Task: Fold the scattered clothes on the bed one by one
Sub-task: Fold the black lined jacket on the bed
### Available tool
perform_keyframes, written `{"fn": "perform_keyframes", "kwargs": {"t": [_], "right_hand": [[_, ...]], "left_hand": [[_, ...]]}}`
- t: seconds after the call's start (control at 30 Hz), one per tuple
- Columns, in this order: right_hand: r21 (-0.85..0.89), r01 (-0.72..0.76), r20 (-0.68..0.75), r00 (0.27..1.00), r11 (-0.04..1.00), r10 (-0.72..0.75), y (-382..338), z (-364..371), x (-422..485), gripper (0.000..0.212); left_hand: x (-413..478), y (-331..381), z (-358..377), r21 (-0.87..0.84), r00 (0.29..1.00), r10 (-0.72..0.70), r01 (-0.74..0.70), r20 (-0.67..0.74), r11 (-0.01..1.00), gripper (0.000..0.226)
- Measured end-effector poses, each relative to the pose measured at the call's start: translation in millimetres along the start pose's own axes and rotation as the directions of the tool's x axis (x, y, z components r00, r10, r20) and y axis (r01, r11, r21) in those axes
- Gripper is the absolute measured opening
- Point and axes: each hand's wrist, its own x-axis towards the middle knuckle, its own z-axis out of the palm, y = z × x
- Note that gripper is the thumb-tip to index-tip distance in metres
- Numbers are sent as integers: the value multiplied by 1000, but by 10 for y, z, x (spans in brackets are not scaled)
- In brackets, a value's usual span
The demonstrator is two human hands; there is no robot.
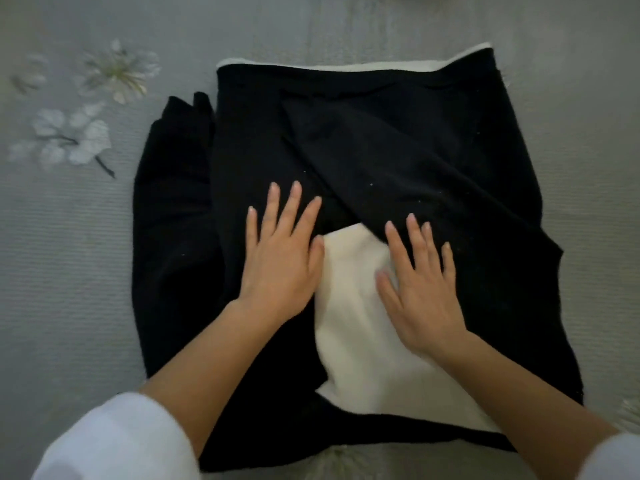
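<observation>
- Head view, far left: grey bedspread (69, 237) with pale printed flowers (74, 140); no other clothes show on it in this view, so how many remain to fold cannot be told
- Black garment (363, 143) lies in the middle of the bed, partly folded, with a loose bunched portion spilling out along its left edge and two dark flaps crossing diagonally over the centre
- Left hand (282, 251) lies flat on the black cloth, fingers spread, palm down, gripping nothing
- Cream lining (349, 327) shows as a pale panel between the two hands and again as a thin strip along the garment's far edge
- Right hand (420, 285) likewise rests open and flat, fingers on the black flap, heel of the palm on the cream panel, pressing rather than holding
- Handling, as a judgement: thick, soft, fleecy-looking fabric, limp and fairly bulky; it should stay put under pressure but spring back at folds, so smoothing first helps
- Best hold is probably the near hem corners, or the bunched left edge to tuck it in
- No containers are visible
</observation>
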Motion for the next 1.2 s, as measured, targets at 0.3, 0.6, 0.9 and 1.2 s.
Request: {"fn": "perform_keyframes", "kwargs": {"t": [0.3, 0.6, 0.9, 1.2], "right_hand": [[-167, 272, 168, 955, 948, -244, -1124, 583, 89, 68], [-277, 308, 343, 916, 910, -206, -1121, 463, 141, 83], [-242, 251, 396, 908, 937, -141, -1231, 378, 142, 88], [-138, 537, 414, 795, 832, -444, -1355, 612, -398, 90]], "left_hand": [[-766, -1523, -248, -632, 487, -860, 718, 154, 293, 54], [-764, -1256, -357, -910, 603, -718, 401, 347, -104, 17], [-1473, -1765, -553, -908, 445, -802, 66, 399, -415, 20], [-1529, -1935, -612, -767, 593, -585, 89, 553, -636, 53]]}}
